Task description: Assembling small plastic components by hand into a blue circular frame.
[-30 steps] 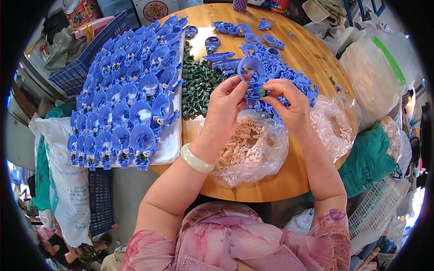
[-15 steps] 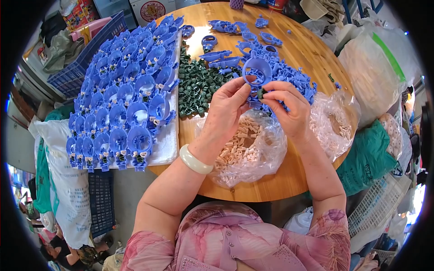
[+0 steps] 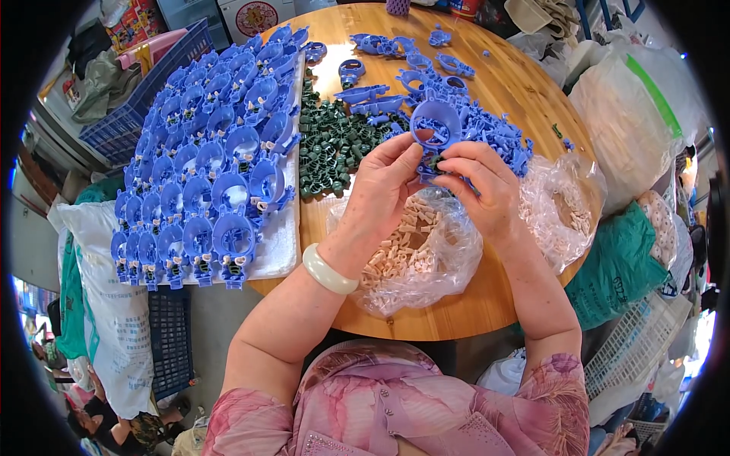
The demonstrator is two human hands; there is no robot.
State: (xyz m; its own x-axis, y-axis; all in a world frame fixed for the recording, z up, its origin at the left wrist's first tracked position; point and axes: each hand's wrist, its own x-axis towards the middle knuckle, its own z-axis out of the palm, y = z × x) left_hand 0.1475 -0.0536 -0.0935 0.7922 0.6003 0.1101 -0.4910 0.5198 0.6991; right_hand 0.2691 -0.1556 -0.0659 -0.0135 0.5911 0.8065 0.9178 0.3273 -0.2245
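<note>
Over the middle of the table, my left hand [image 3: 384, 178] pinches a blue plastic ring-shaped part [image 3: 436, 107] between thumb and fingers, its round opening facing up toward me. My right hand [image 3: 487, 186] is closed at the lower end of this part, its fingertips at a small dark green piece [image 3: 436, 162]. Fingers partly cover the piece, so how it sits on the blue part cannot be made out. Beneath the hands lies a clear plastic bag of small pale pieces [image 3: 403, 254]. A heap of dark green pieces [image 3: 334, 148] spreads left of the ring.
On the left, a white board [image 3: 287, 247] carries rows of blue ring parts fitted with small figures. Loose small blue pieces [image 3: 498, 137] are piled right of centre. Another clear bag [image 3: 563, 209] of pale pieces sits near the right edge of the wooden table [image 3: 517, 53].
The blue ring part has shifted slightly right and down. My right fingers have moved in closer against its lower end, and the green piece now shows less between them.
</note>
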